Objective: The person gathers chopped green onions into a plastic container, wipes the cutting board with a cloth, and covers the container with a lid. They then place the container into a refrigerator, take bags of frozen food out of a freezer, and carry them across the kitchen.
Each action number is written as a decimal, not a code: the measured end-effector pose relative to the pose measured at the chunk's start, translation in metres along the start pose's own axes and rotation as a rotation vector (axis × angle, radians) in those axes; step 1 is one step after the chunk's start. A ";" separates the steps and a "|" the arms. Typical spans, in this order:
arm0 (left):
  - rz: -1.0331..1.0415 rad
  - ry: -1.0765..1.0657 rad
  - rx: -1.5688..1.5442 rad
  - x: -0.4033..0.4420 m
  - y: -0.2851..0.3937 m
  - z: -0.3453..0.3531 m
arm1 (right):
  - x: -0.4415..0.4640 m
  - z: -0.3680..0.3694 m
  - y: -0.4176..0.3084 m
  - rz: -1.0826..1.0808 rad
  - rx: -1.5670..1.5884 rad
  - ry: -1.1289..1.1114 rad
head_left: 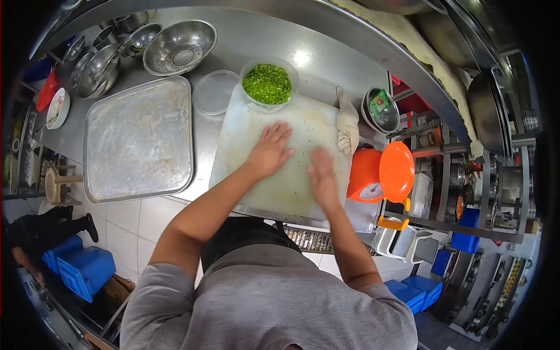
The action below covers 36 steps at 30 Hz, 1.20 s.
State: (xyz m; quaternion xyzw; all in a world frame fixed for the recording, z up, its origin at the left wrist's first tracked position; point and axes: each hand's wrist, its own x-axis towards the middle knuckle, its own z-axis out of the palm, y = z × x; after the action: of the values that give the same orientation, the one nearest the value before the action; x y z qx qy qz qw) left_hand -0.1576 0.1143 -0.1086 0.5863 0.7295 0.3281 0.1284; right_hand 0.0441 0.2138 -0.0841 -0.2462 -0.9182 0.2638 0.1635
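My left hand point(271, 150) lies palm down on the white cutting board point(233, 157), fingers stretched out and nothing held. My right hand point(321, 175) is over the board's right side, its fingers smeared by motion, so how they are held is unclear. Small green bits dot the board's surface. At its far edge, beyond my left hand, stands a clear round tub point(296, 81) full of chopped green onions point(266, 83). A crumpled cloth point(347, 125) rests along the board's right edge. Close to my right hand is an orange kitchen scale point(366, 175).
A large metal tray point(138, 140) sits on the left, with a clear lid point(215, 93) beside it. Behind are a colander point(180, 48) and several metal bowls. One bowl point(381, 111) at right holds a green packet. A shelf crosses overhead. Another person point(44, 236) is at far left.
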 end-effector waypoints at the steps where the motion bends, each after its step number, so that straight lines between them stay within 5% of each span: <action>1: -0.029 0.039 0.129 0.017 0.008 0.014 | 0.021 -0.014 0.011 0.032 -0.024 0.124; 4: 0.010 -0.041 0.219 0.044 0.033 0.038 | 0.098 -0.047 0.041 0.113 -0.345 0.522; 7: 0.069 -0.160 0.067 0.042 0.052 0.045 | 0.122 -0.023 0.103 0.322 -0.198 0.358; 9: -0.055 0.133 -0.404 0.016 0.061 0.023 | 0.120 -0.017 0.092 0.063 -0.357 0.247; 11: -0.339 0.130 -0.756 -0.024 0.060 -0.001 | 0.095 -0.019 0.071 -0.024 -0.276 0.098; 15: -0.785 -0.118 -1.186 -0.116 0.057 -0.061 | 0.029 0.001 0.045 -0.292 -0.156 -0.042; 17: -0.851 -0.237 -1.272 -0.154 0.048 -0.074 | 0.018 -0.008 0.029 -0.211 0.273 -0.210; 19: -0.917 -0.359 -1.358 -0.176 0.047 -0.069 | 0.043 -0.015 0.038 -0.179 0.413 0.088; 22: -1.135 -0.498 -1.585 -0.200 0.043 -0.041 | 0.112 -0.037 0.051 -0.150 0.216 0.239; 26: -1.170 -0.667 -1.853 -0.201 0.044 0.028 | 0.124 0.001 0.084 -0.212 -0.003 0.092; 31: -1.097 -0.688 -2.132 -0.181 0.058 0.090 | 0.041 0.013 0.047 -0.222 0.115 -0.061; 36: -1.124 -0.522 -2.339 -0.182 0.067 0.102 | -0.056 0.011 -0.018 -0.125 0.199 -0.110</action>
State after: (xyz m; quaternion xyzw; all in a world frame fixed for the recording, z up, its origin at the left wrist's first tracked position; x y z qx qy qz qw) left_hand 0.0032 -0.0170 -0.1795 -0.2041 0.1143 0.5404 0.8082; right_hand 0.0791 0.1657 -0.0920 -0.1564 -0.9086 0.3559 0.1528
